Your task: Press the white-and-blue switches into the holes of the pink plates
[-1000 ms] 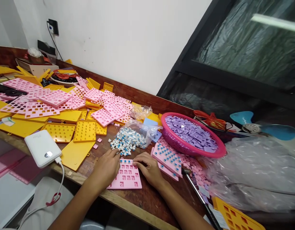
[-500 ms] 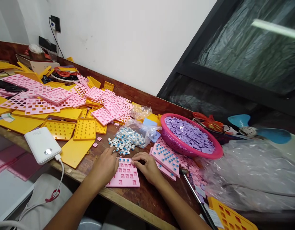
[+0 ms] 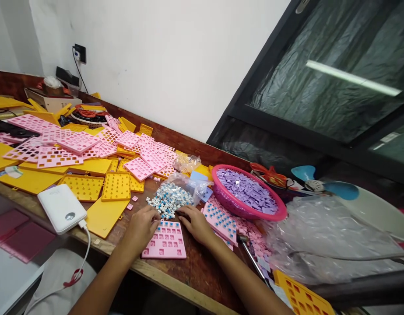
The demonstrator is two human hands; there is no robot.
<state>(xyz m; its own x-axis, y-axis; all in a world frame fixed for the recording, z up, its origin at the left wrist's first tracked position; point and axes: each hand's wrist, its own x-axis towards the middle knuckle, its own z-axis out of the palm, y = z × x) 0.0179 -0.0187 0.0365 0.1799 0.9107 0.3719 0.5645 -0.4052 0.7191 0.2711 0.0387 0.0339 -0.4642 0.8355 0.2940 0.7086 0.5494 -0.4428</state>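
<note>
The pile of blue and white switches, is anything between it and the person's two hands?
Nothing visible. The pile of switches lies just beyond the pink plate; the left hand and right hand sit at its near edge, with only bare wooden table between.

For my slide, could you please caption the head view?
Both hands, left hand and right hand, rest at a pink grid plate beside a pile of small switches.

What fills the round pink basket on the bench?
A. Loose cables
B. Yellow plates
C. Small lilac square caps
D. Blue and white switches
C: the pink basket is heaped with small lilac square caps, while the blue and white switches lie in a separate pile beside the hands.
</note>
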